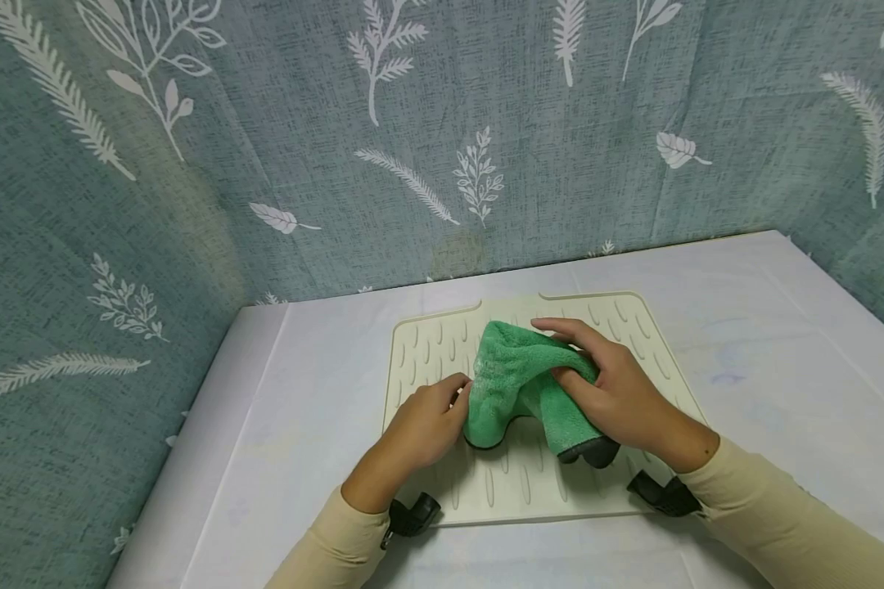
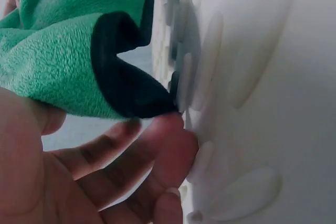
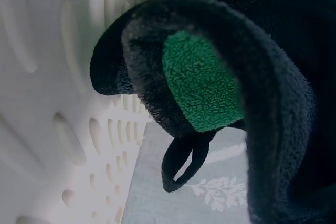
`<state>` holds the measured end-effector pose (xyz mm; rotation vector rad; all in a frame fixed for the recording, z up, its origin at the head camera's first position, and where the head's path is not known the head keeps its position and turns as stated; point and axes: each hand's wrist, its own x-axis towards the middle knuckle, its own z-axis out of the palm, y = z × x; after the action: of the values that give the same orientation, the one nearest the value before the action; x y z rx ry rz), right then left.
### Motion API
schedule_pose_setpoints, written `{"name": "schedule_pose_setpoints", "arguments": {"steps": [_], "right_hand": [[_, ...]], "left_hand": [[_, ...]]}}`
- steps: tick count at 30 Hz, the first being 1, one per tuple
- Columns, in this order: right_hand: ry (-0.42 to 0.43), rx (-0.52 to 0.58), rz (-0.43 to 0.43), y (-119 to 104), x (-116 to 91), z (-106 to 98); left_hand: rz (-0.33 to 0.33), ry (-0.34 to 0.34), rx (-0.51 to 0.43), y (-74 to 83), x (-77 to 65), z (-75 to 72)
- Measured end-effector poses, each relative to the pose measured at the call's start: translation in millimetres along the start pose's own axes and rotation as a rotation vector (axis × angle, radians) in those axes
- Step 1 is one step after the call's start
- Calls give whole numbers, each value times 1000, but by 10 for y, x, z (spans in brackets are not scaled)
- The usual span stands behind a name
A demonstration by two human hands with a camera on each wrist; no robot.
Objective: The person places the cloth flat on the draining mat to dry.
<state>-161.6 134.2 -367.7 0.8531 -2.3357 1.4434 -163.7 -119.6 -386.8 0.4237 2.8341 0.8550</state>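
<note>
A green plush cleaning cloth (image 1: pixel 519 368) with dark edging stands bunched and folded over a cream ridged mat (image 1: pixel 508 491). My right hand (image 1: pixel 619 397) grips its upper right part, the thumb under a fold and the fingers over it. At the cloth's left side is my left hand (image 1: pixel 427 417), its fingers loosely bent. In the left wrist view those fingers (image 2: pixel 176 153) reach beneath the dark edging, the tips by the mat, with a gap to the thumb. The right wrist view shows the dark border (image 3: pixel 273 77) curling around green pile, with a small hanging loop (image 3: pixel 184 166).
The mat lies on a table with a white cover (image 1: pixel 302 442). Blue-green fabric with white leaf prints (image 1: pixel 442 123) rises behind and at both sides. Black wrist cameras (image 1: pixel 412 515) are strapped near both sleeves, low over the mat.
</note>
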Motion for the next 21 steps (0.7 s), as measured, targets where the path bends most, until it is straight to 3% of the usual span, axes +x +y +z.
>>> {"name": "schedule_pose_setpoints", "arguments": {"steps": [8, 16, 21], "right_hand": [[-11, 7, -4, 2, -1, -10], [-39, 37, 4, 16, -2, 20], [-72, 49, 25, 16, -15, 36]], "left_hand": [[-44, -82, 7, 5, -4, 8], [-8, -142, -158, 7, -5, -2], [1, -151, -186, -19, 2, -4]]}}
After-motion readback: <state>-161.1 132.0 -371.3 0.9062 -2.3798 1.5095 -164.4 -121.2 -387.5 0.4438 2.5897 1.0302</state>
